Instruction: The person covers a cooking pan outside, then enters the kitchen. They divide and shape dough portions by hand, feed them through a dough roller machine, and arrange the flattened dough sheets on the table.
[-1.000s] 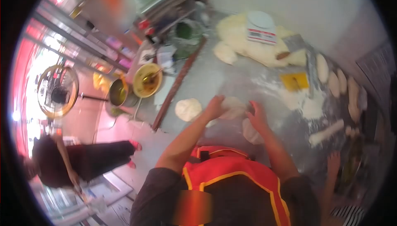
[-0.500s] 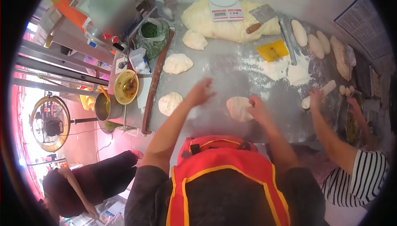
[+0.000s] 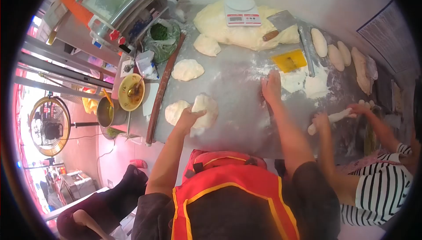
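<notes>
My left hand is closed on a flattened dough piece, its thumb lying over the lower edge. That piece stands tilted against another round dough piece on the metal table. Farther up lie a third dough lump and a smaller lump. My right hand is at the near left edge of the spread flour, fingers stretched forward, with no object visible in it. Just beyond it lies a yellow scraper.
A white scale sits on a big dough mass, beside a wooden-handled metal scraper. Along the left edge runs a long wooden stick, with a yellow bowl beyond it. At right, a co-worker's hands hold a dough strip.
The dough piece by my right hand is now at the left, in my left hand. My right hand has moved forward to the flour. The co-worker's second hand has come onto the dough strip.
</notes>
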Demonstrator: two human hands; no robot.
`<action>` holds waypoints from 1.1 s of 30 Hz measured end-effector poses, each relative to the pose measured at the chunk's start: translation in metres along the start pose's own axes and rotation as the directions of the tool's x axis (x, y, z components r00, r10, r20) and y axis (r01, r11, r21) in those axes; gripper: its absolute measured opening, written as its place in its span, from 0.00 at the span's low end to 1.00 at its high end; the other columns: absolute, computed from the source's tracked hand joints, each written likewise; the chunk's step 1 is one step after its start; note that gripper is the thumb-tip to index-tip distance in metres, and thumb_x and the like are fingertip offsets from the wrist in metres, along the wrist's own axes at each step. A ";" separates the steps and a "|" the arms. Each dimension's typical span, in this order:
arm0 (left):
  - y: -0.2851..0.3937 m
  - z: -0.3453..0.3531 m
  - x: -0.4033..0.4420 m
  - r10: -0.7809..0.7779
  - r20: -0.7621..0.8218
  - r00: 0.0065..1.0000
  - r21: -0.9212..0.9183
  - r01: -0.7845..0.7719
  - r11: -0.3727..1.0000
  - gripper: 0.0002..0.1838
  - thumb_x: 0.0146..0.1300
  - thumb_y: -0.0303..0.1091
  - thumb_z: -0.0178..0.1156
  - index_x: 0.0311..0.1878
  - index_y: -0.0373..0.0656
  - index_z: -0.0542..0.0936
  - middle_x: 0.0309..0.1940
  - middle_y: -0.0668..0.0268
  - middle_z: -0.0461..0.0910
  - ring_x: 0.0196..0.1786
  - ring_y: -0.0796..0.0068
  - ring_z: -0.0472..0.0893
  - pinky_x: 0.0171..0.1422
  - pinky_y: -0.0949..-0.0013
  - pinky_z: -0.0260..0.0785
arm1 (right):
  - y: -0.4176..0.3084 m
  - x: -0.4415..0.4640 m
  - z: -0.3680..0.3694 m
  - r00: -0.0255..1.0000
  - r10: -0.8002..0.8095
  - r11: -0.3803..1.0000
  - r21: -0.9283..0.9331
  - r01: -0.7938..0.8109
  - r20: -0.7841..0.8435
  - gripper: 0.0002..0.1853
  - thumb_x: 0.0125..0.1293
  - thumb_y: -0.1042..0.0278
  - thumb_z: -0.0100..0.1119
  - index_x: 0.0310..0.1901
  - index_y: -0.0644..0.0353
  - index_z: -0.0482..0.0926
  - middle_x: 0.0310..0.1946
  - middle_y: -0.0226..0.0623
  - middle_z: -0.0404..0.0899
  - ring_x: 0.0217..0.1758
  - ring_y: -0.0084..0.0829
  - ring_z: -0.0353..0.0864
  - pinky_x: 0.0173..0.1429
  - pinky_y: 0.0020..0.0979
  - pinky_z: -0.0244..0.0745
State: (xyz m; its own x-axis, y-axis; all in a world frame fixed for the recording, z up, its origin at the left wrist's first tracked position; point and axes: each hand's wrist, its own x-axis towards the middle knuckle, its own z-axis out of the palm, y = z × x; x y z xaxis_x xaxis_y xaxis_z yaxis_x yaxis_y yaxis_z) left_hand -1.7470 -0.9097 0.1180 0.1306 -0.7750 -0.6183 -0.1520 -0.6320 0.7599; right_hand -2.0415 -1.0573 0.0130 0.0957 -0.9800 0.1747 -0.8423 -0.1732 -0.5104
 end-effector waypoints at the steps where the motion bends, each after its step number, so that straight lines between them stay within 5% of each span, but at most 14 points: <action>1: 0.006 -0.004 -0.008 -0.075 -0.048 0.996 -0.028 0.074 0.997 0.27 0.55 0.41 0.63 0.55 0.36 0.73 0.37 0.61 0.80 0.38 0.72 0.79 0.40 0.71 0.71 | -0.007 -0.002 0.013 1.000 0.007 0.997 -0.072 -0.006 0.017 0.30 0.62 0.59 0.52 0.61 0.70 0.60 0.64 0.58 0.56 0.69 0.51 0.52 0.71 0.45 0.47; 3: -0.018 -0.007 0.002 -0.045 -0.111 0.993 -0.119 0.031 0.992 0.27 0.55 0.37 0.64 0.56 0.36 0.71 0.40 0.60 0.78 0.42 0.70 0.79 0.40 0.69 0.73 | -0.030 -0.019 0.030 0.984 -0.146 0.981 -0.114 0.157 0.098 0.32 0.63 0.56 0.51 0.62 0.70 0.59 0.65 0.57 0.54 0.71 0.51 0.49 0.72 0.46 0.44; 6: -0.058 -0.013 0.017 -0.013 -0.176 0.984 -0.216 -0.026 0.976 0.27 0.55 0.34 0.63 0.58 0.36 0.70 0.45 0.58 0.77 0.46 0.69 0.78 0.42 0.67 0.74 | -0.065 -0.089 0.026 0.783 -0.482 0.865 0.068 0.498 0.393 0.33 0.62 0.56 0.51 0.64 0.67 0.57 0.66 0.54 0.53 0.70 0.52 0.50 0.72 0.48 0.42; 9: -0.027 -0.013 0.002 -0.102 -0.075 0.992 -0.340 0.070 0.938 0.28 0.56 0.31 0.62 0.60 0.35 0.68 0.49 0.57 0.76 0.48 0.68 0.78 0.46 0.66 0.73 | -0.072 -0.117 0.001 0.803 -0.451 0.890 0.129 0.437 0.390 0.33 0.62 0.59 0.53 0.65 0.65 0.57 0.65 0.51 0.56 0.67 0.48 0.57 0.69 0.47 0.51; 12: -0.018 -0.009 0.002 0.067 0.157 0.985 -0.423 0.006 0.906 0.28 0.55 0.30 0.62 0.60 0.36 0.68 0.49 0.59 0.76 0.48 0.68 0.78 0.51 0.68 0.71 | -0.070 -0.097 -0.014 0.904 -0.146 0.875 0.478 -0.071 0.401 0.29 0.61 0.64 0.54 0.63 0.62 0.62 0.61 0.52 0.64 0.67 0.44 0.60 0.67 0.44 0.58; 15: 0.007 0.006 -0.003 0.134 0.284 0.949 -0.311 -0.041 0.950 0.27 0.55 0.30 0.62 0.60 0.37 0.69 0.48 0.61 0.77 0.46 0.70 0.78 0.51 0.70 0.70 | -0.091 -0.080 -0.029 0.814 -0.027 0.352 0.768 -0.536 0.580 0.27 0.60 0.66 0.58 0.61 0.61 0.66 0.53 0.46 0.73 0.58 0.36 0.71 0.59 0.39 0.68; 19: 0.012 0.015 0.025 0.124 0.409 0.904 0.021 -0.146 0.989 0.25 0.57 0.30 0.60 0.58 0.38 0.70 0.47 0.62 0.77 0.46 0.73 0.76 0.50 0.71 0.70 | -0.093 -0.066 -0.036 0.623 -0.176 0.334 0.642 -0.690 0.762 0.24 0.58 0.68 0.61 0.57 0.63 0.69 0.46 0.40 0.77 0.45 0.30 0.78 0.49 0.33 0.75; 22: 0.013 0.016 0.047 0.178 0.174 0.969 -0.093 -0.164 0.982 0.25 0.58 0.32 0.59 0.59 0.37 0.69 0.49 0.61 0.75 0.48 0.76 0.74 0.49 0.72 0.70 | -0.086 -0.074 -0.026 0.643 -0.054 0.373 0.613 -0.697 0.764 0.22 0.59 0.69 0.60 0.55 0.64 0.69 0.44 0.39 0.77 0.41 0.29 0.79 0.44 0.31 0.77; 24: 0.000 0.020 0.054 0.224 -0.040 0.974 -0.238 -0.227 0.944 0.26 0.58 0.33 0.59 0.60 0.37 0.67 0.54 0.54 0.72 0.52 0.65 0.74 0.54 0.65 0.68 | -0.082 -0.089 -0.023 0.632 0.012 0.382 0.580 -0.720 0.775 0.21 0.62 0.67 0.58 0.55 0.67 0.68 0.44 0.39 0.77 0.44 0.30 0.79 0.45 0.30 0.77; 25: -0.007 0.024 0.056 0.229 -0.145 0.963 -0.305 -0.264 0.915 0.27 0.58 0.33 0.59 0.61 0.37 0.66 0.56 0.51 0.70 0.54 0.59 0.74 0.56 0.61 0.67 | -0.076 -0.094 -0.021 0.643 0.062 0.532 0.520 -0.669 0.763 0.21 0.62 0.66 0.57 0.54 0.67 0.69 0.43 0.40 0.77 0.42 0.32 0.80 0.44 0.32 0.77; 27: -0.045 0.038 0.063 0.424 -0.228 0.877 0.107 -0.410 0.906 0.29 0.59 0.33 0.57 0.63 0.37 0.63 0.58 0.47 0.67 0.60 0.53 0.69 0.62 0.58 0.62 | -0.062 -0.098 -0.013 0.679 0.147 0.780 0.338 -0.527 0.719 0.20 0.62 0.62 0.56 0.51 0.67 0.71 0.41 0.42 0.78 0.38 0.36 0.80 0.41 0.34 0.76; 30: -0.085 0.062 0.054 0.707 -0.200 0.679 0.527 -0.533 0.662 0.30 0.60 0.33 0.55 0.65 0.36 0.59 0.62 0.44 0.62 0.65 0.47 0.61 0.69 0.55 0.52 | -0.037 -0.100 0.006 0.987 0.001 0.905 0.420 -0.069 0.162 0.22 0.66 0.61 0.49 0.56 0.69 0.67 0.49 0.49 0.74 0.49 0.47 0.75 0.54 0.38 0.70; 31: -0.091 0.069 0.054 0.787 -0.163 0.595 0.622 -0.557 0.550 0.30 0.60 0.33 0.54 0.65 0.35 0.59 0.63 0.43 0.60 0.67 0.46 0.58 0.70 0.54 0.49 | -0.034 -0.097 0.010 0.993 -0.040 0.915 0.403 -0.009 0.113 0.23 0.66 0.61 0.48 0.58 0.68 0.65 0.53 0.51 0.71 0.54 0.48 0.71 0.58 0.40 0.66; 33: -0.081 0.081 0.047 0.755 -0.183 0.629 0.622 -0.521 0.585 0.32 0.60 0.34 0.54 0.66 0.33 0.56 0.65 0.43 0.56 0.68 0.47 0.56 0.71 0.53 0.47 | -0.040 -0.087 0.015 0.992 -0.126 0.928 0.357 0.109 0.025 0.25 0.67 0.63 0.45 0.61 0.68 0.61 0.60 0.56 0.64 0.63 0.52 0.62 0.66 0.43 0.56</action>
State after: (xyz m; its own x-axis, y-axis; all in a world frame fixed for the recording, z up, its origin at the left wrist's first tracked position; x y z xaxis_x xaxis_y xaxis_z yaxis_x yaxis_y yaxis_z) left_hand -1.8077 -0.8952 0.0109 0.1467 -0.9640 0.2218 -0.7663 0.0310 0.6417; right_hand -2.0079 -0.9663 0.0053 0.2143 -0.9524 0.2166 -0.5816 -0.3026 -0.7551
